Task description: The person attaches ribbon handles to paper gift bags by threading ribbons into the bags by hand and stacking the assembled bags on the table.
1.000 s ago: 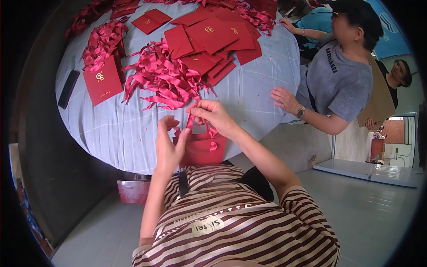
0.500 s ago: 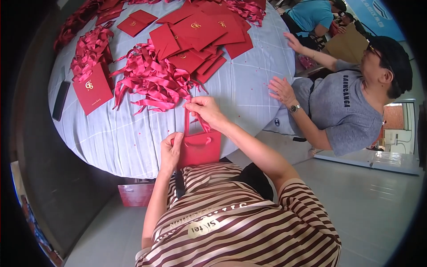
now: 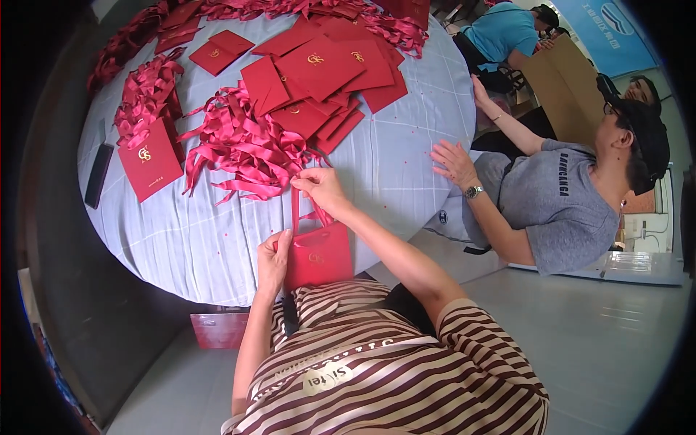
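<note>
1 round table (image 3: 406,152), 1 black phone (image 3: 98,175), 1 heap of red ribbons (image 3: 246,148), 3 other people seated nearby.

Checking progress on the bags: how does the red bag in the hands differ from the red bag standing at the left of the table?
The held bag sits at the table's near edge, gripped by the left hand, while the right hand pulls its ribbon upward. The left bag stands alone beside a ribbon heap, untouched. The held bag faces the person; the left bag is turned at an angle. Both are red with a gold emblem.
</note>
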A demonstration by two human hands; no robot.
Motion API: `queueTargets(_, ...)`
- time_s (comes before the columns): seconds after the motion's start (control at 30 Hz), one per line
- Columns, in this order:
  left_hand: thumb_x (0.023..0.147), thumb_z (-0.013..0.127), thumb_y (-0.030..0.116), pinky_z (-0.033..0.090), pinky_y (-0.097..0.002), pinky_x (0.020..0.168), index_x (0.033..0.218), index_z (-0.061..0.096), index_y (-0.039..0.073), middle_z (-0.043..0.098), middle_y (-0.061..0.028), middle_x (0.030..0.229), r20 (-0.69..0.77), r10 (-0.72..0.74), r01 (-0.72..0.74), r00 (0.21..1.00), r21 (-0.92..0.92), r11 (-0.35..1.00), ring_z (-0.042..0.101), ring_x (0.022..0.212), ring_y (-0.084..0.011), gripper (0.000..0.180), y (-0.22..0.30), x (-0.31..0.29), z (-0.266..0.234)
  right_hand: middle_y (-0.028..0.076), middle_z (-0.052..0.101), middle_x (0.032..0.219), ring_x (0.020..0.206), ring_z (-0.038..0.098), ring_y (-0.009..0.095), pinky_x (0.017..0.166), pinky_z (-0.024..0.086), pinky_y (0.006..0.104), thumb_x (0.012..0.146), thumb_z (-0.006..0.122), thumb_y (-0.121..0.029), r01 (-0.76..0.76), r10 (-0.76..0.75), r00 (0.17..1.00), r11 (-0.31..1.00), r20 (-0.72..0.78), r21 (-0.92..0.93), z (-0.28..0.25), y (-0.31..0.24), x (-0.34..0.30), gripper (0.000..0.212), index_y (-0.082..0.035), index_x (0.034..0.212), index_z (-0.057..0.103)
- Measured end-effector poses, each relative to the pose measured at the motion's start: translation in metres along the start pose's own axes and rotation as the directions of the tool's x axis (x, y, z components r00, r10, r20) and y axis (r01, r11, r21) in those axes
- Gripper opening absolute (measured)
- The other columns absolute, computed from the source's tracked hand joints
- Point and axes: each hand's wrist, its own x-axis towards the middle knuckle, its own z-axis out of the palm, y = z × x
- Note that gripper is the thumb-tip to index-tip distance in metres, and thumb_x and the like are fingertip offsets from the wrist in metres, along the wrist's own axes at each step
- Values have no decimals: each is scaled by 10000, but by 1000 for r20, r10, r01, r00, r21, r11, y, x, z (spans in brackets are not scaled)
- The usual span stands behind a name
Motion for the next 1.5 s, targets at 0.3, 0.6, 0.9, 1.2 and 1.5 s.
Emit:
queueTargets(0.3,965,517,215,313,-204,560,715,578,16,440,79,651,51,53,-55,997,31,998,347,621,-24,325,1,-3,-4,108,639,903,820,657,219,719,528,291,881,641,-286,-499,313,804,817,506,288,-56,-5,-12,299,-30,1027,591)
queueTargets(0.6,963,522,221,327,-211,549,783,615,-14,474,68,642,35,94,-95,995,15,995,365,617,-25,310,-1,-1,-4,96,574,1190,1027,589,169,832,498,337,933,520,-111,-462,84,793,729,604,505,-70,-28,-18,308,-41,1232,530)
queueTargets(0.9,886,624,138,425,-190,660,850,659,12,614,39,768,147,132,-145,980,78,986,523,719,-34,135,-1,-4,-14,60,653,971,898,601,118,807,483,253,908,556,-103,-191,141,921,976,364,106,-59,-24,-5,210,12,1062,639)
queueTargets(1.2,884,637,172,424,-199,666,866,668,35,610,41,777,15,151,-150,988,-48,988,524,726,-38,142,11,-4,-44,86,648,1028,917,619,136,739,505,245,916,562,-130,-44,-19,979,953,204,301,-39,-53,-17,269,7,1144,607)
queueTargets(1.5,932,569,296,438,-262,871,1260,486,-16,567,-122,1189,-228,740,-524,632,577,626,567,1003,-131,461,172,83,-245,76,654,994,869,632,155,703,517,264,923,530,-131,-67,68,996,998,54,-19,-62,4,-36,235,11,1088,620)
